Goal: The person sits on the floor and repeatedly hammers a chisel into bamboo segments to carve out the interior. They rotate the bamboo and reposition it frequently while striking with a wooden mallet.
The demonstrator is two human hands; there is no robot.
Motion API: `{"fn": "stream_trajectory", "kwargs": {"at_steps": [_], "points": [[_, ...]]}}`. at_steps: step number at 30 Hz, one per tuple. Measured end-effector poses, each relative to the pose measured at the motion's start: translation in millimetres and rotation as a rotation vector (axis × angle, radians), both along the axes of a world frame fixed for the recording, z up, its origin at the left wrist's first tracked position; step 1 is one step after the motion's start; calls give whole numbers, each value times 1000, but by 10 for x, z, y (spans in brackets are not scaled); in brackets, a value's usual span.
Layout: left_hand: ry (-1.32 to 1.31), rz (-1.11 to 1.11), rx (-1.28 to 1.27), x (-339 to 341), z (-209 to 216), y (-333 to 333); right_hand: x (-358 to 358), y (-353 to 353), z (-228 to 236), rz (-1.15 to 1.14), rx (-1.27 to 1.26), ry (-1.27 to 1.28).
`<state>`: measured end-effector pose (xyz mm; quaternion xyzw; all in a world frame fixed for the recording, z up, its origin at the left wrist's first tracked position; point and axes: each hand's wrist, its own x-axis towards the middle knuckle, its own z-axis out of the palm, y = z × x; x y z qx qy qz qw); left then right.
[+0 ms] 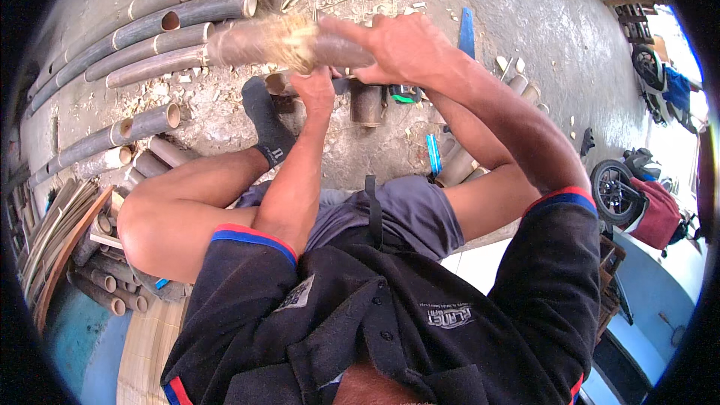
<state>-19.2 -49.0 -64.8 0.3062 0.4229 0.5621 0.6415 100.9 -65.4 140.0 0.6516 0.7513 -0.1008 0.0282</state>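
Note:
In front of me a brown bamboo tube [341, 49] lies crosswise in the air, its left part smeared by motion. Pale frayed fibre [295, 41] bunches around its middle. My right hand [409, 49] is wrapped over the tube's right end, thumb below and fingers on top. From beneath, my left hand [313, 91] closes against the tube close to the fibre; its fingertips are partly hidden. Under the tube a short upright bamboo piece [367, 103] stands on the floor, beside a black and green object [405, 94].
Long bamboo tubes [165, 24] with cut holes lie at the far left, among scattered chips. A blue flat tool [466, 34] is beyond my right arm, and a blue strip-like object [433, 154] is by my right leg. Bamboo strips [60, 229] stack at left. A motorbike [622, 191] stands right.

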Motion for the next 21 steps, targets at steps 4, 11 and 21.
{"fn": "stream_trajectory", "kwargs": {"at_steps": [4, 11, 21], "points": [[-61, -33, -35, -60, -208, 7, -55, 240, 178, 90, 56, 16], [-22, -16, -67, 49, -239, -6, -70, 246, 61, 144, -87, -47], [61, 130, -43, -5, -261, -54, -175, 314, 100, 86, -237, -66]]}}
